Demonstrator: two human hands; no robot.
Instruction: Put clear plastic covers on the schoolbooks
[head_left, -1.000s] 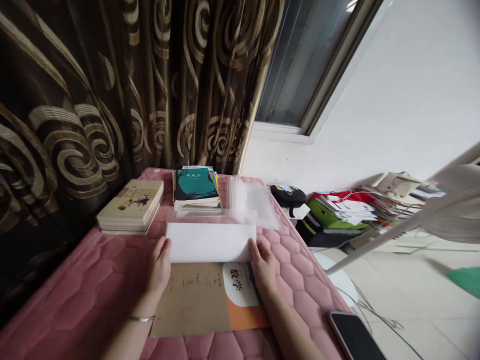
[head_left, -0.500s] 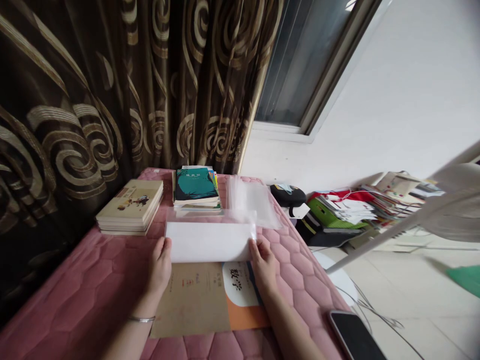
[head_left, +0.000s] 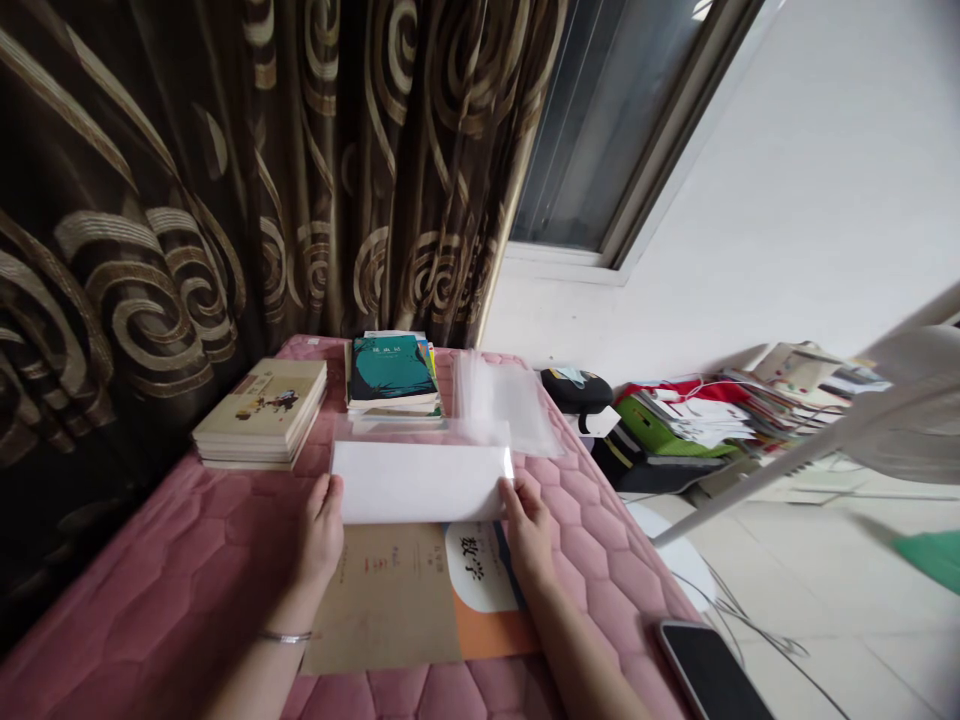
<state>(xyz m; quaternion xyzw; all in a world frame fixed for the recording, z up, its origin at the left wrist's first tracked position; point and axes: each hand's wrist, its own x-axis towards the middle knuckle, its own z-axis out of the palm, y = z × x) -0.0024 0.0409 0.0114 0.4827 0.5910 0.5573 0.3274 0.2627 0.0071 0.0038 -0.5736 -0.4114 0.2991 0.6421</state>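
the left hand pinches the left edge of a white sheet between thumb and fingers, and the right hand pinches its right edge, so both grips are narrow. the sheet spans the gap between the two grips, with clear plastic film showing along its edge just beside the right one. on the near side of the grips, a maths textbook lies on the pink quilted mattress; i cannot tell whether the sheet is joined to it. beyond and left of the left grip sits a stack of beige books, and straight beyond the sheet a pile of books topped by a teal one. clear plastic sleeves lie beyond the right grip, and a smartphone rests to its near right.
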